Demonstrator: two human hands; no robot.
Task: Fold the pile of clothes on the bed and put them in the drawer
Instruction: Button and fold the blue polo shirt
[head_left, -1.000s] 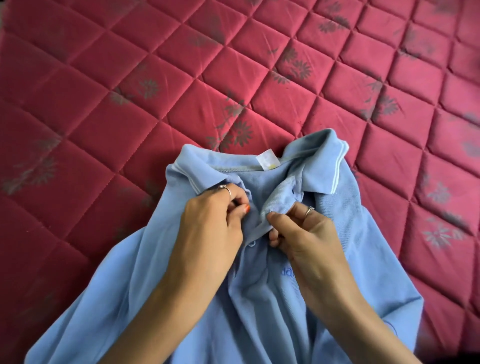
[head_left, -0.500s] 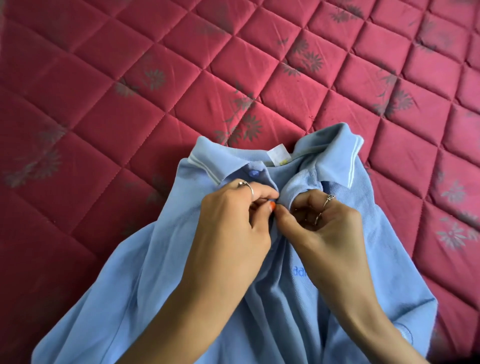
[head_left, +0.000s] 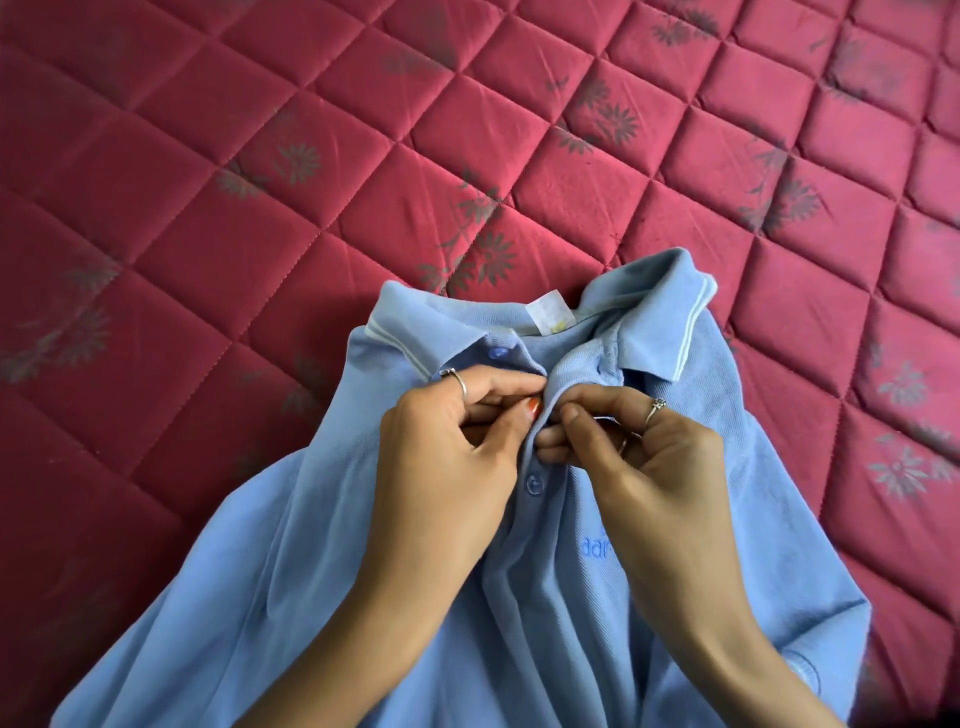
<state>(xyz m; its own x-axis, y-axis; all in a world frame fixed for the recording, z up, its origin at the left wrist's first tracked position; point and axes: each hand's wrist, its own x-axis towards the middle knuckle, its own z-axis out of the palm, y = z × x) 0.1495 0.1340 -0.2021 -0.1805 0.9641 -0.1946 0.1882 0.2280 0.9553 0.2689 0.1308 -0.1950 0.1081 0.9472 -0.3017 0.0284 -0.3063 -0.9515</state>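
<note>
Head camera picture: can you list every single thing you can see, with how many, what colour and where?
Light blue short-sleeved polo shirt: one, lying front up on the bed, collar away from the camera.
Round blue buttons: two showing, one under the collar, one lower on the placket below the hands.
Small white neck label: one, inside the collar at the back.
Blue embroidered chest lettering: one, partly hidden by the right hand.
Red quilted mattress with grey flower print: one, under the shirt, fills the view.
Silver rings: one on the left hand, one on the right; a third may be there.
Left hand: pinches the placket edge.
Right hand: pinches the other placket edge.
</note>
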